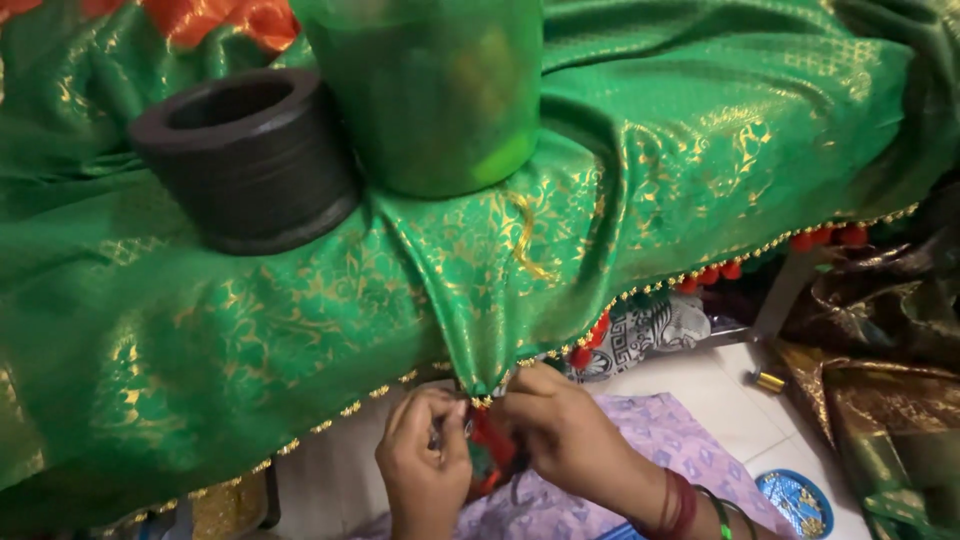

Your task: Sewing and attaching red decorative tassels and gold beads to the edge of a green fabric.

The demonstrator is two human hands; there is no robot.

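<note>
Both hands meet at the bottom of the view, just under a pulled-down point of the cloth's edge. My left hand (425,465) is curled closed, fingertips pinched at the edge, and my right hand (560,430), with bangles (690,505) on the wrist, is closed too, pinching the same spot from the other side. Between them sits a small red and green tassel (488,450), partly hidden by the fingers, so what grips it exactly is hard to tell.

Above the hands spreads the green cloth (300,330), shiny with a gold woven pattern, its border (700,275) trimmed with gold beads and red tassels running up to the right. On the cloth stand a dark round ring-shaped weight (245,165) and, just beside it, a green see-through plastic jar (430,90); no label shows on either. Orange cloth (230,18) peeks in at the top edge.

Below lies purple printed fabric (660,450) over a pale floor (735,395). Near the right hand are a black-and-white patterned cloth (640,335), a small gold spool (768,380), a round blue lid (800,503) and brown-gold cloth (890,400).
</note>
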